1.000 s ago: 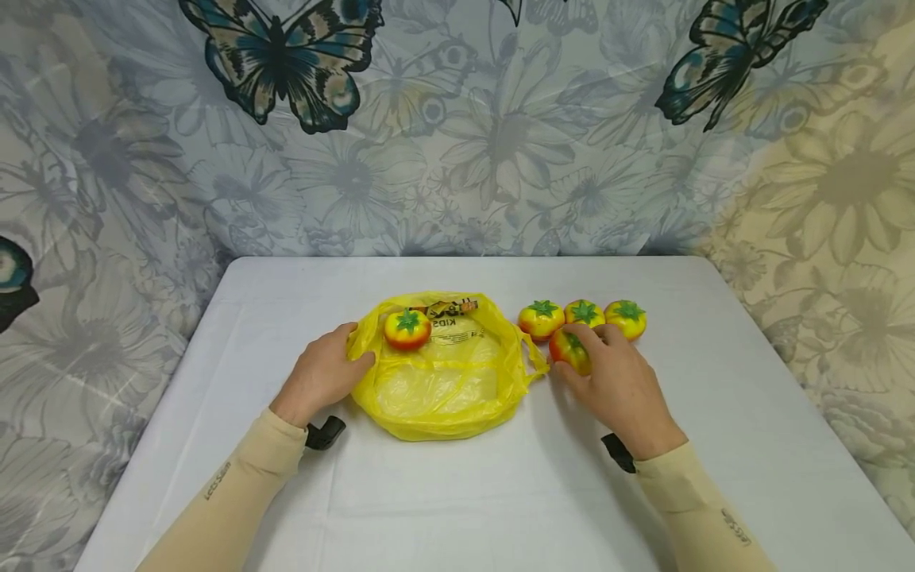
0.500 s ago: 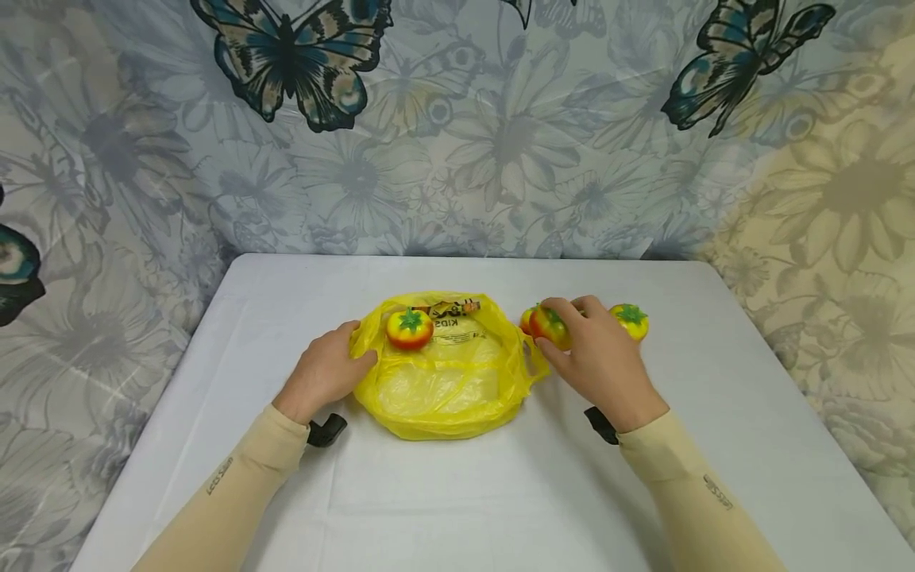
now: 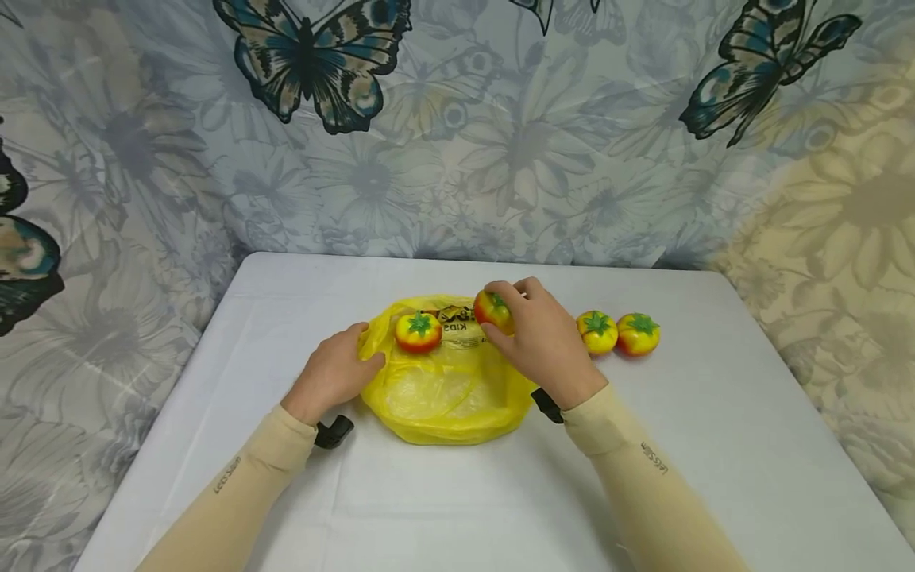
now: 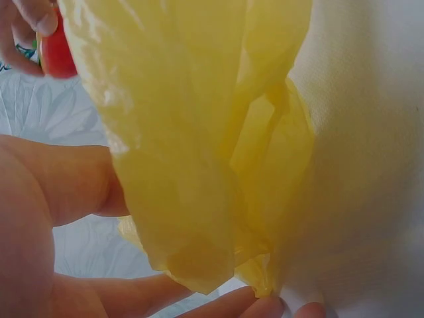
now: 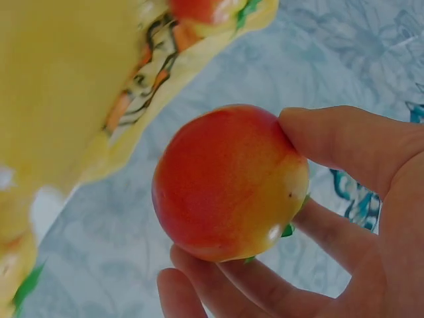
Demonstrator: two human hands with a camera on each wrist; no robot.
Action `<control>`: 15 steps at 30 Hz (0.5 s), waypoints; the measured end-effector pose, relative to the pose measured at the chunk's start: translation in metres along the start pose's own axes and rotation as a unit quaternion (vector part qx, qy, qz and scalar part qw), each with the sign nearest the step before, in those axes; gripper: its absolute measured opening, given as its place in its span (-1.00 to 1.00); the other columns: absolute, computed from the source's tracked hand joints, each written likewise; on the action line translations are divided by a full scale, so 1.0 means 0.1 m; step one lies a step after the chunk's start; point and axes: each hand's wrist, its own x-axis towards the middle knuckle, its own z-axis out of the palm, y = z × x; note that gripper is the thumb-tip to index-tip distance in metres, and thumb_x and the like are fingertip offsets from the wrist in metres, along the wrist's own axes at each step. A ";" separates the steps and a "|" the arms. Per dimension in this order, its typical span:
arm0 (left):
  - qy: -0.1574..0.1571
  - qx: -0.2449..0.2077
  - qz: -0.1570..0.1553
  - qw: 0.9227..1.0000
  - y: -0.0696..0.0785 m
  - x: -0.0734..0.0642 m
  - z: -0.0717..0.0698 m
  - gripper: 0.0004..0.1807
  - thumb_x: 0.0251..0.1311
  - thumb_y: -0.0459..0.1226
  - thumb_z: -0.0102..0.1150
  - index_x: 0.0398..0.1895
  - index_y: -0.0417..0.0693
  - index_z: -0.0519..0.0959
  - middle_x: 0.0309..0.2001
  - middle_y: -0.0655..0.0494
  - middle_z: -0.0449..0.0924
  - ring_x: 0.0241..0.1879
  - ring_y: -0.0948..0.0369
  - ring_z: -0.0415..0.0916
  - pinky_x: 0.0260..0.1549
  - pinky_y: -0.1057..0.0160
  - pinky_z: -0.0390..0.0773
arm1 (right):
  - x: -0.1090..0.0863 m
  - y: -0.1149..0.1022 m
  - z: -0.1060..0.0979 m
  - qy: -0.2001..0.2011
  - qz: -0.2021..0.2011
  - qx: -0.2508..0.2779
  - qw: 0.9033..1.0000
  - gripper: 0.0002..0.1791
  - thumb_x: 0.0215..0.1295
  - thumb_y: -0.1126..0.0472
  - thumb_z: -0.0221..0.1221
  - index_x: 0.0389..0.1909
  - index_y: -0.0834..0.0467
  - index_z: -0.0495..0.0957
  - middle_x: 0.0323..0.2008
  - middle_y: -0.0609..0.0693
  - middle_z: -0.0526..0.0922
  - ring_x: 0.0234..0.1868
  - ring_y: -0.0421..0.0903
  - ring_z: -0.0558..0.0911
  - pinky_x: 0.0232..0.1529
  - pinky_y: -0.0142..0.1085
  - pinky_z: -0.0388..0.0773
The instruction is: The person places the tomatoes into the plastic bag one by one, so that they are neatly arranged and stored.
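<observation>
Yellow bag (image 3: pixel 436 409), tomato (image 3: pixel 492 313) in hands (image 3: pixel 549 342); table edge (image 3: pixel 443 264) beyond

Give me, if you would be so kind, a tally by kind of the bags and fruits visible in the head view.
Yellow plastic bag: 1
Green-topped red-and-yellow fruits: 4
Total: 5 visible; anything hidden behind the right hand cannot be counted.

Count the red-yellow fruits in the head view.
4 visible: one fruit in or on the yellow bag; another fruit in the right hand; two fruits on the table. That hand may hide more.
</observation>
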 end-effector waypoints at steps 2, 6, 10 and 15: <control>0.004 -0.002 0.003 1.000 0.00 0.00 0.00 -0.20 0.56 -0.05 0.05 0.69 -0.29 0.15 0.58 -0.37 0.33 0.48 -0.27 0.40 0.51 -0.31 0.37 | 0.06 -0.05 0.04 -0.002 -0.007 0.005 1.000 -0.46 0.42 -0.01 0.42 0.36 -0.09 0.54 0.12 0.19 0.57 -0.18 0.13 0.67 -0.15 0.02 0.73; 0.008 -0.003 0.011 1.000 -0.01 0.00 0.02 -0.21 0.55 -0.06 0.06 0.68 -0.31 0.18 0.56 -0.37 0.37 0.45 -0.25 0.43 0.49 -0.29 0.40 | 0.13 -0.12 0.14 -0.007 -0.015 0.005 1.000 -0.46 0.40 0.01 0.45 0.35 -0.08 0.56 0.11 0.19 0.58 -0.19 0.12 0.67 -0.16 0.00 0.74; 0.013 -0.005 0.007 1.000 -0.03 0.00 0.03 -0.22 0.54 -0.08 0.08 0.67 -0.31 0.19 0.54 -0.35 0.42 0.41 -0.22 0.48 0.46 -0.27 0.44 | 0.16 -0.16 0.26 -0.018 -0.021 0.005 1.000 -0.46 0.40 0.01 0.45 0.35 -0.07 0.57 0.10 0.20 0.59 -0.20 0.11 0.66 -0.18 -0.02 0.73; 0.020 -0.006 0.004 1.000 -0.04 0.00 0.01 -0.22 0.54 -0.08 0.09 0.67 -0.30 0.20 0.54 -0.34 0.42 0.40 -0.20 0.48 0.46 -0.27 0.44 | 0.22 -0.19 0.36 -0.021 -0.028 -0.003 0.999 -0.45 0.39 0.04 0.46 0.36 -0.05 0.57 0.08 0.19 0.60 -0.19 0.09 0.66 -0.18 -0.04 0.73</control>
